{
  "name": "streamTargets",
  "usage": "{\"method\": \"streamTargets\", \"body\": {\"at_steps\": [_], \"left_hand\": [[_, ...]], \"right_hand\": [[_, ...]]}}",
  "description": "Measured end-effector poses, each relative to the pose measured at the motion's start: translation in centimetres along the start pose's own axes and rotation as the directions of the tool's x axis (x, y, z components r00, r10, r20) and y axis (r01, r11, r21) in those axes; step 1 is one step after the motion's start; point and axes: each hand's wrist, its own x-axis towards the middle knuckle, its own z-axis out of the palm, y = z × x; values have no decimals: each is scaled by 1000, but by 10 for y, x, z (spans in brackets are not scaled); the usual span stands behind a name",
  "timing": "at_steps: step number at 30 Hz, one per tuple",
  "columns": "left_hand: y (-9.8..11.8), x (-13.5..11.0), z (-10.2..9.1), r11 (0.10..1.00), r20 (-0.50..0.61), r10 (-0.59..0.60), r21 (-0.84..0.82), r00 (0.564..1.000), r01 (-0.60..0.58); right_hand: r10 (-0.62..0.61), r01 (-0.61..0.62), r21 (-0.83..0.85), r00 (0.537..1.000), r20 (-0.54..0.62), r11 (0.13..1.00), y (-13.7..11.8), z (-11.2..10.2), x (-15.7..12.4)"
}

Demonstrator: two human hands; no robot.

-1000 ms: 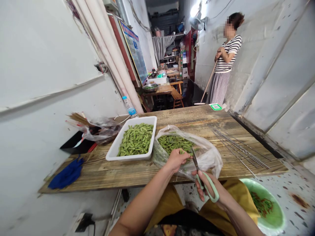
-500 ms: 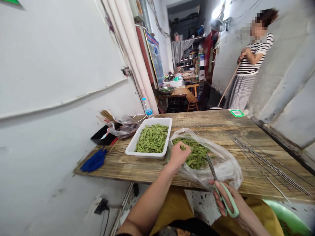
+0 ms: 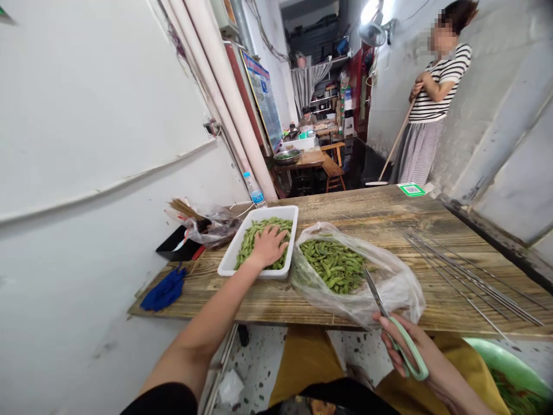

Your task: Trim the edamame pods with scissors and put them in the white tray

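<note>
My left hand [image 3: 270, 248] lies spread on the green edamame pods [image 3: 246, 246] that fill a white plastic tray [image 3: 224, 266]; its fingers are apart and I see nothing held in them. In my right hand [image 3: 408, 340] is a pair of scissors [image 3: 406, 346] with pale green handles, fingers around the grips. The blades point up and left, over the edge of a clear plastic bag [image 3: 401, 285]. More edamame pods [image 3: 332, 265] lie in that open bag, right of the tray.
Long metal skewers [image 3: 470, 276] lie on the right of the wooden table [image 3: 345, 210]. Behind the tray stands a water bottle [image 3: 256, 193]. A blue cloth [image 3: 164, 291] and black box [image 3: 177, 245] are at left. A green basin [image 3: 488, 351] sits lower right. A person [image 3: 432, 104] holds a long handle beyond.
My left hand has moved left from above the bag to the tray, and its curled fingers have spread. My right hand still holds the scissors, slightly lower and farther right.
</note>
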Motion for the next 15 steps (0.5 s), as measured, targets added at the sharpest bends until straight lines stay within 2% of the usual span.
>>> {"method": "streamTargets", "body": {"at_steps": [2, 5, 10, 15], "left_hand": [[-3, 2, 7, 999, -1, -20, 33, 1000, 20], [-14, 20, 9, 992, 3, -121, 37, 993, 121], [-41, 67, 9, 955, 168, -293, 0, 941, 297], [-63, 102, 16, 930, 239, -347, -36, 907, 366]], "right_hand": [[-2, 2, -2, 1000, -9, 1000, 1, -1, 1], [18, -19, -15, 999, -33, 1000, 2, -2, 4], [29, -33, -78, 998, -53, 996, 8, -4, 11], [40, -51, -104, 994, -106, 993, 4, -10, 6]]}}
